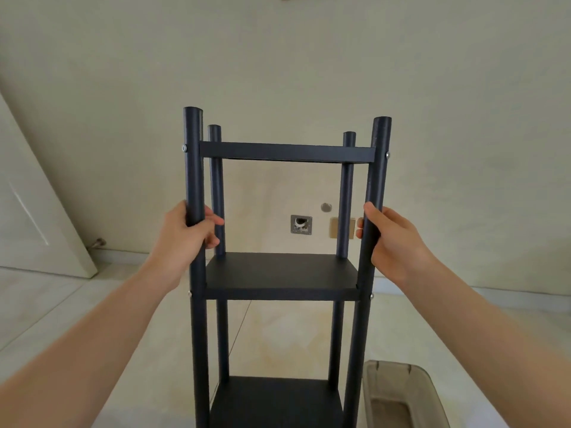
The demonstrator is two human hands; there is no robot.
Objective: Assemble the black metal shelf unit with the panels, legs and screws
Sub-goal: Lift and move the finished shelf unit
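We see the left hand (182, 239) curled round the near left leg (194, 168); the right hand (392, 242) grasps the near right leg (375, 180); the black shelf unit (281, 273) stands upright, panels screwed in.

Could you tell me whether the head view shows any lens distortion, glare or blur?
Head view: soft, even light, no glare; wide-angle bending tilts the door at the left edge; the shelf unit and both gripping hands, left and right, look sharp.

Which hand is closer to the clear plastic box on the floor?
The right hand. It grips the front right leg, on the same side as the plastic box low on the right. The left hand grips the front left leg, across the shelf.
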